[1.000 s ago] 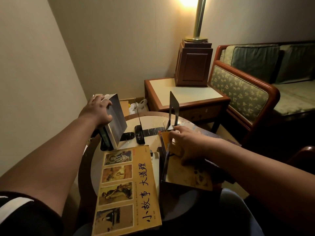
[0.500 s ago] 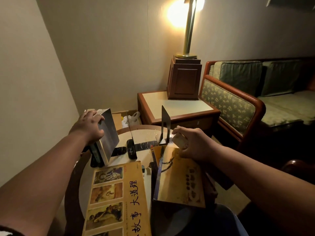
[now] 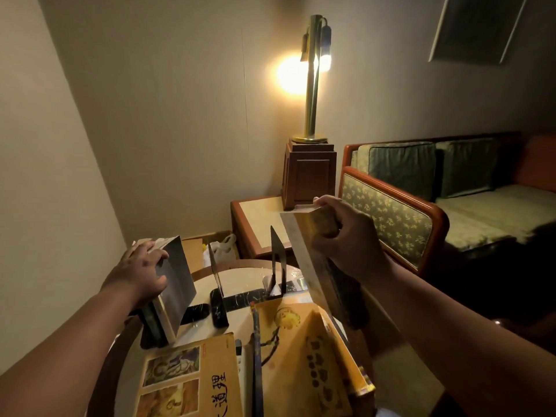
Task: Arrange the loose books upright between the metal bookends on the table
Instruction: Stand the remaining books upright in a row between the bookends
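Left hand (image 3: 141,273): lower left of frame, fingers curled over the top edge of the grey-covered book (image 3: 176,281), gripping it.
Grey-covered book: standing on the worktop (image 3: 240,273), tilted, with a darker book (image 3: 150,323) just beside it on the left.
Right hand (image 3: 349,239): centre right, raised above the worktop, closed around the upper end of a thin yellow book (image 3: 313,254).
Thin yellow book: held in the air, slanting down toward the lower right, clear of the worktop.
Left bookend (image 3: 217,276): thin upright metal plate at centre, seen nearly edge-on.
Right bookend (image 3: 276,260): dark upright plate just left of the held book, foot resting on the worktop.
Gap between bookends: bare worktop showing.
Picture-cover book (image 3: 195,377): lying flat at bottom centre, yellow with painted panels and red characters.
Gold-patterned book (image 3: 304,356): lying flat at lower right of centre, beneath the raised book.
Lamp (image 3: 313,79): lit, on the side table (image 3: 255,218) in the upper middle.
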A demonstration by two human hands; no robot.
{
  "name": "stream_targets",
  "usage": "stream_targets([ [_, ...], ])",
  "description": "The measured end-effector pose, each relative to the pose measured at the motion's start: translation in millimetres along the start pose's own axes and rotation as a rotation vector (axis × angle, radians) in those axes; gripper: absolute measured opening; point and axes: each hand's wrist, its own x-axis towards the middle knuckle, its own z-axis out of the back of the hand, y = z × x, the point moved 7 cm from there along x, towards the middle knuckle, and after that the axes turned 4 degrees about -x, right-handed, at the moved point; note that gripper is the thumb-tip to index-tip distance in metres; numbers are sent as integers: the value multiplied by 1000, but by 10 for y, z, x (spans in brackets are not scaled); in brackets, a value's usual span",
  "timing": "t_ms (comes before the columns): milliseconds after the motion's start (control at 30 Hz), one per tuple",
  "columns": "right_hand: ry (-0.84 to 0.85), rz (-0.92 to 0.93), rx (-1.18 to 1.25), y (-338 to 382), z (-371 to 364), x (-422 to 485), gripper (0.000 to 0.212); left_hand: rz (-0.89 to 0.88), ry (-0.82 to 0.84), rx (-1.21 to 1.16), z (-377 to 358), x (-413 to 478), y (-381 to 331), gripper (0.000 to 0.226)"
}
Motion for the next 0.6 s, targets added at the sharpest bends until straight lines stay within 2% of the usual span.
stream_targets([
  [167, -177, -86, 151, -3, -55, -94, 47, 3, 6, 7, -8, 6, 8, 50],
  [267, -189, -137, 200, -65, -233, -313, 43, -8, 4, 7, -24, 19, 30, 50],
  [333, -161, -118, 142, -35, -279, -394, 40, -13, 10, 2, -36, 39, 56, 49],
  [467, 83, -108, 29, 108, -281, -155, 31, -8, 21, -4, -48, 38, 57, 50],
  [533, 291, -52, -46, 235, -297, 54, 35, -10, 13, -1, -37, 34, 40, 50],
  [600, 545, -78, -171, 303, -357, 200, 37, -12, 13, -1, -38, 33, 39, 49],
])
